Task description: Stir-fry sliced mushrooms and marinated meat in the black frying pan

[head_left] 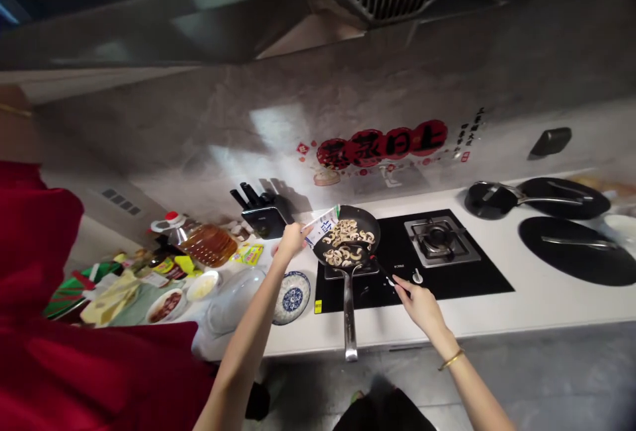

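Observation:
My left hand (292,240) is closed on a white packet (324,224) with blue print and a green edge. The packet tilts over the left side of a dark frying pan (371,219). Sliced mushrooms (348,236) lie spread in the pan, whose steel handle (350,325) points toward me. My right hand (421,305) grips the black handle of a spatula (382,268). The spatula's head reaches in among the mushrooms, and its outline is hard to make out. Whether anything falls from the packet is too small to see.
Right of the pan is a second burner (438,238). Lids (579,252) and a small pot (489,200) stand farther right. On the left are a patterned plate (292,297), an oil jug (203,240), a knife block (263,220) and a person in red (89,365).

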Action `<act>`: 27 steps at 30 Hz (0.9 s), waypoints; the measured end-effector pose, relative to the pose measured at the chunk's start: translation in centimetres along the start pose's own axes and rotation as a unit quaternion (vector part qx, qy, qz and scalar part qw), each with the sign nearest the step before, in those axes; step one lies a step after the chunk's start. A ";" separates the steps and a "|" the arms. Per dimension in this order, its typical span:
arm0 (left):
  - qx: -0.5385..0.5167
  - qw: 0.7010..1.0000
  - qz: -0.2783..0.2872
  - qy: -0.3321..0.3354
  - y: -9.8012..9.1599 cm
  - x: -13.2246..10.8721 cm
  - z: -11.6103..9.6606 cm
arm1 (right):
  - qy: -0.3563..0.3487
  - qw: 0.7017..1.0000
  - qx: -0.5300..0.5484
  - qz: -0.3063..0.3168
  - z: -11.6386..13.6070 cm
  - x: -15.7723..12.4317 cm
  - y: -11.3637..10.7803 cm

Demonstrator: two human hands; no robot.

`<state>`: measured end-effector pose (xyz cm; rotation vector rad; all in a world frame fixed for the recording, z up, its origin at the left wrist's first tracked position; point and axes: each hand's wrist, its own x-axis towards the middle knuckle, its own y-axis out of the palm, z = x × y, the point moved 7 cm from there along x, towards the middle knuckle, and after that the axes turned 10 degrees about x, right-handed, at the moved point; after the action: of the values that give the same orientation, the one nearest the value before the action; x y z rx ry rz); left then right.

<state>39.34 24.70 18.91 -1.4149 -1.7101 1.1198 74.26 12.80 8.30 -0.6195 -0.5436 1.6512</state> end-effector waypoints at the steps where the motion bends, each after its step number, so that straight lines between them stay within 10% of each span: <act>1: 0.009 1.000 0.001 0.005 0.2 0.3 -0.2 | 0.000 1.000 0.005 -0.001 -0.1 -0.2 0.0; 27: -0.041 0.997 -0.057 0.034 1.0 3.3 0.1 | 0.005 0.997 -0.061 0.046 0.7 -0.1 -2.3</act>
<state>38.96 27.90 17.81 -1.3703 -1.7823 0.9401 75.49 13.06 10.30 -0.7516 -0.6194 1.7100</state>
